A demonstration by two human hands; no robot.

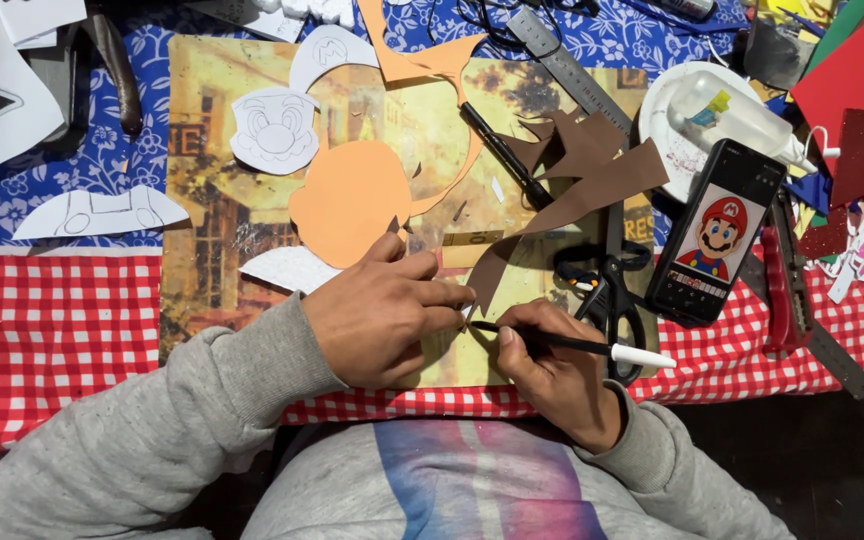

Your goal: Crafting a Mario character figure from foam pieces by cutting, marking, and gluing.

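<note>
Roughly: left hand (384, 318) flat, pinning jagged brown paper (572, 195) at near centre of the bench (72, 310); right hand (552, 370) grips one thin black pen (572, 344), tip beside left fingertips. One smooth orange cutout (352, 200) far-left, one scissors (607, 295), one phone (717, 232) right.

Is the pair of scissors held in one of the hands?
No, the scissors lie on the table beside the right hand, which holds a black pen.

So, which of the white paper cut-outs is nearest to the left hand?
The plain white piece just above the left hand, partly under the orange shape. The face cut-out and the long shoe-like piece lie farther up and left.
</note>
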